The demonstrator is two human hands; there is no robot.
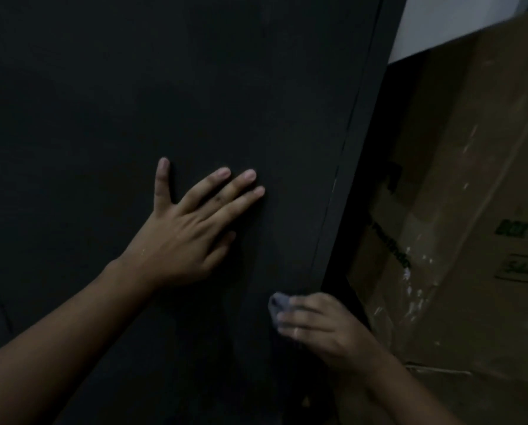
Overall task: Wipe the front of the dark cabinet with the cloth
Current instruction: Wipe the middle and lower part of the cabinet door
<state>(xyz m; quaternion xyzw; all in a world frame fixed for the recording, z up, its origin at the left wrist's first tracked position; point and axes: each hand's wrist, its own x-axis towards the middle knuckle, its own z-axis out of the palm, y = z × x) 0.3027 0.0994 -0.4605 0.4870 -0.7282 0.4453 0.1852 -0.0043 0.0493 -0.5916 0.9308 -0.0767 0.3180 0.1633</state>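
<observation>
left hand (184, 237) lies flat on the dark cabinet (103, 102) front, fingers spread. right hand (321, 326), fingers curled, pinches a bluish cloth (277, 305) near the cabinet's right edge.

Left hand (183, 240) flat (right (321, 326) perhaps curled)

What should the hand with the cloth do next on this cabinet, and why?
Probably sweep the cloth leftward along the cabinet front. The right hand grips it bunched low by its right edge, and the left hand lies flat higher up, so the dark stretch below that hand looks free to wipe.
</observation>
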